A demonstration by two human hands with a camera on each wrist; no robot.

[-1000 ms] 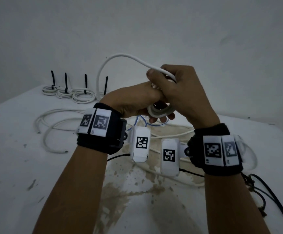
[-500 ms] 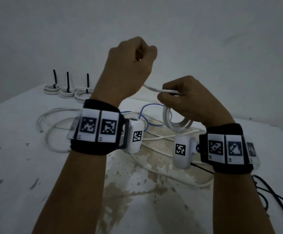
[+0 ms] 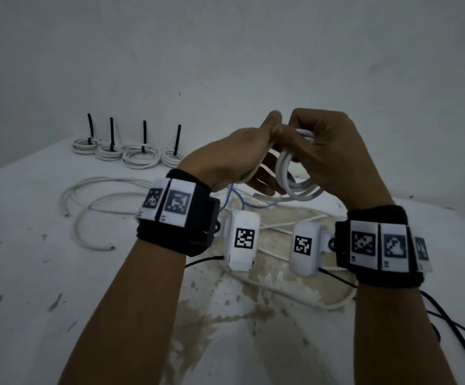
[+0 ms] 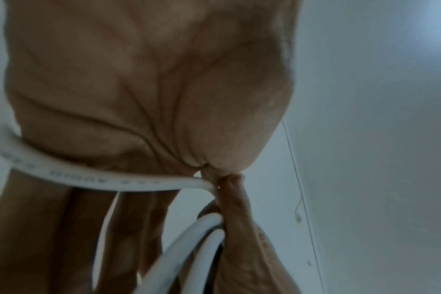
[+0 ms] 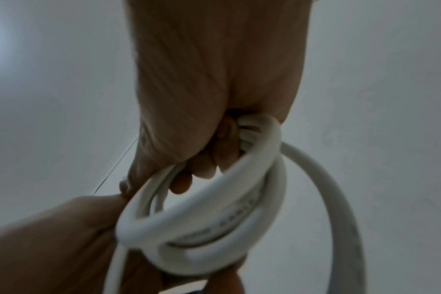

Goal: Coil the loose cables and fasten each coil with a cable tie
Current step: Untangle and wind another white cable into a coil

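White finished coils [image 3: 131, 154], each cinched with a black cable tie [image 3: 144, 134], sit upper left on the table [image 3: 31, 273]. Centre frame, the left hand [image 3: 234, 159] pinches a strand of white cable [image 4: 108, 179]; just right, the right hand [image 3: 334, 157] grips the coil [image 3: 295, 176] raised above loose cables [image 3: 92, 207].

White cable coil [image 3: 295, 173] hangs upright in several loops, gripped at its top. Four tied coils [image 3: 139, 157] lie in a row at the rear.
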